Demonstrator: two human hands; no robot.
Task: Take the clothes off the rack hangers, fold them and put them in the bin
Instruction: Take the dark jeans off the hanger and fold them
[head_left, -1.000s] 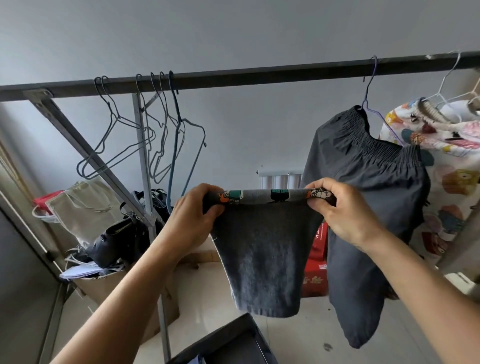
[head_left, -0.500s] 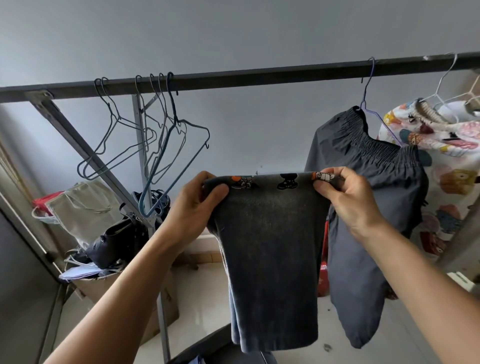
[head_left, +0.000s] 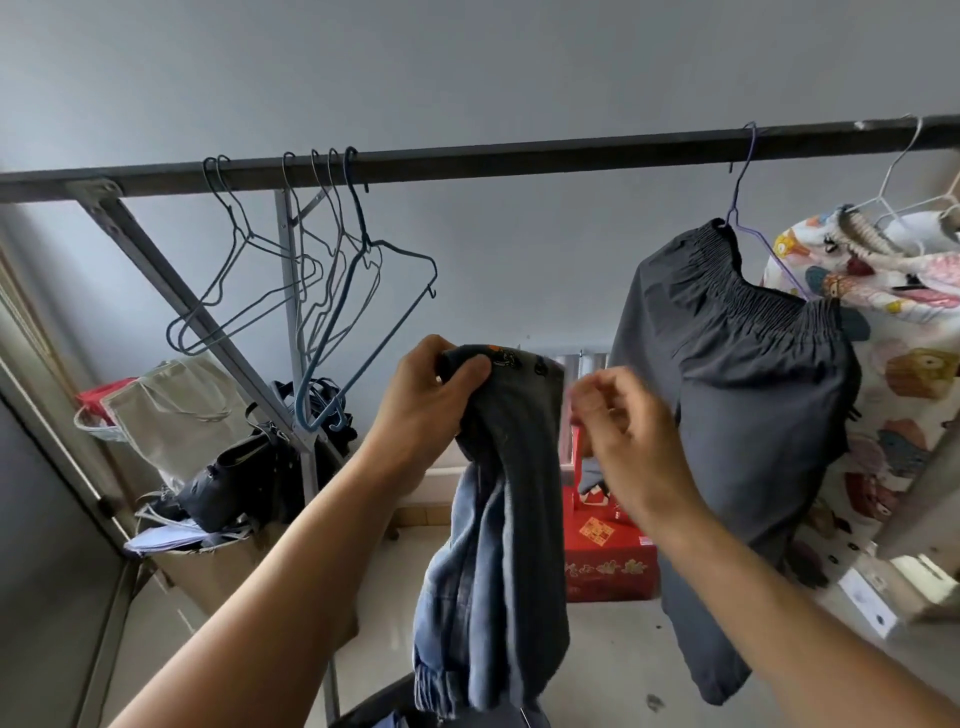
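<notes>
the left hand (head_left: 434, 397) grips the small grey-blue trousers (head_left: 498, 545) at the waistband, thumb on the near side and fingers curled over the top edge. a strip of cartoon print shows along that edge. the trousers hang straight down from this one hand, bunched into long folds, with the gathered cuffs at the bottom of the view just above the dark rim of the bin (head_left: 363, 716).

the right hand (head_left: 621, 423) is just beside the waistband, apart from the cloth, its fingers curled inward. it is blurred, so i cannot tell whether it pinches anything.

above both hands runs the dark rack bar (head_left: 519, 158). on its left part hangs a cluster of empty wire hangers (head_left: 244, 291), and a blue hanger (head_left: 363, 332) tilts down among them. on the right part a purple hanger (head_left: 744, 182) carries dark grey trousers (head_left: 737, 384) with an elastic waist. these hang behind and to the right of the right hand. further right, at the frame edge, a white hanger (head_left: 904, 176) holds a garment printed with cartoon animals (head_left: 904, 364).

on the floor behind the held trousers sits a red box (head_left: 608, 564). at the left, beside the rack's slanted brace, there is a heap of bags — a black handbag (head_left: 234, 478) and a pale tote (head_left: 176, 405) among them.
</notes>
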